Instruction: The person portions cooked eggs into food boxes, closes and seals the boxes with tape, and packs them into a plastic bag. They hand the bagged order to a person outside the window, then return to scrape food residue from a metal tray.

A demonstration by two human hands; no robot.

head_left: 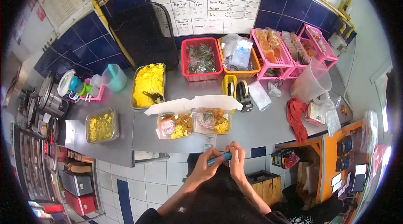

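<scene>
At far left, a tub (116, 130) of yellow scrambled egg; then a fuller egg tray (133, 94), then two open meal boxes (172, 107). Just off the counter's (260, 133) edge, the left hand (205, 165) clasps a blue marker (219, 159); right hand (237, 163) at its end, grip unclear.

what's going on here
A person holds a blue pen-like object in front of the counter, with the left hand and right hand both on it. Beyond the hands, two filled food boxes stand side by side with their lids open. Behind them to the left, a larger container holds yellow food, with a dark utensil resting in it.
</scene>
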